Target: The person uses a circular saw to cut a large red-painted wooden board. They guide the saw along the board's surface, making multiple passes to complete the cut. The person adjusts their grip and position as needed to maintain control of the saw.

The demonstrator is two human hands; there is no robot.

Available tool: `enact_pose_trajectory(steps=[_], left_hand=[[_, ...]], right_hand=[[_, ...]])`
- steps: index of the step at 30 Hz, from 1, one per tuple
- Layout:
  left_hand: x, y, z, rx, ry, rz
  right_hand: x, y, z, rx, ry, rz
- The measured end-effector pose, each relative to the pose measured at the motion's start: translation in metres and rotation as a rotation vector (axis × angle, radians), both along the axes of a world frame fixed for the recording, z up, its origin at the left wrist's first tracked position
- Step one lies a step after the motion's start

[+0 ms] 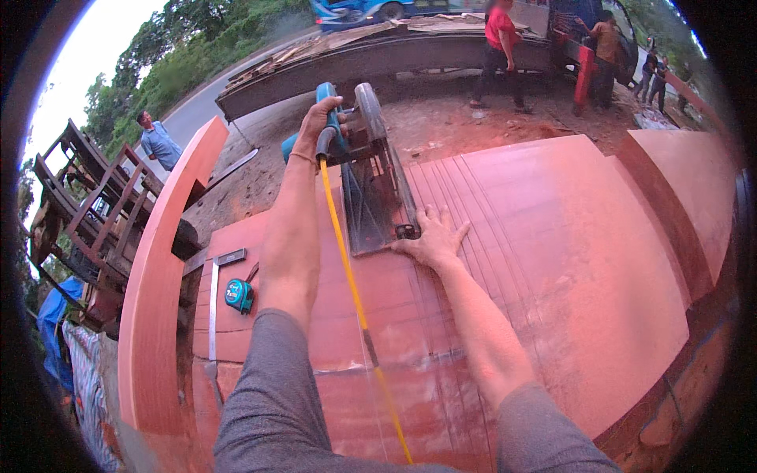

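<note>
One saw [367,169] stands on one red slab [568,260], its handle gripped by the left hand [319,118]. Right hand [430,240] lies spread flat beside its baseplate. One tape measure [239,295] and one square [214,299] lie left.

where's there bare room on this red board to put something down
The widest bare patch is the right half of the red wooden panel, between the right hand and the panel's right edge. A smaller patch lies near the bottom edge, between the forearms, crossed by the yellow cord. It is crowded around the circular saw, gripped by the left hand, and by the tape measure and square.
</note>
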State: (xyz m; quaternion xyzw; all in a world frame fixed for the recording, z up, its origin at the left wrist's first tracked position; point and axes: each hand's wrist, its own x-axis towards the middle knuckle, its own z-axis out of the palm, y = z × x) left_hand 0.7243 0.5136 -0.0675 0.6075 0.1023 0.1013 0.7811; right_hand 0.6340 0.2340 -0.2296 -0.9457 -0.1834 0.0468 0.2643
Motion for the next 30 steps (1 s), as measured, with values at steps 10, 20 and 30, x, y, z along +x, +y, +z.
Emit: enact_pose_trajectory(steps=[10, 20, 30], left_hand=[[-0.001, 0.001, 0.0, 0.025, -0.016, 0.008], [0.003, 0.008, -0.004, 0.064, -0.001, 0.03], [0.008, 0.002, -0.011, 0.061, -0.067, 0.053]], right_hand=[[0.005, 0.004, -0.002, -0.041, 0.019, 0.009], [0.001, 0.001, 0.003, -0.034, 0.027, 0.014], [-0.003, 0.007, -0.003, -0.109, 0.003, -0.044]])
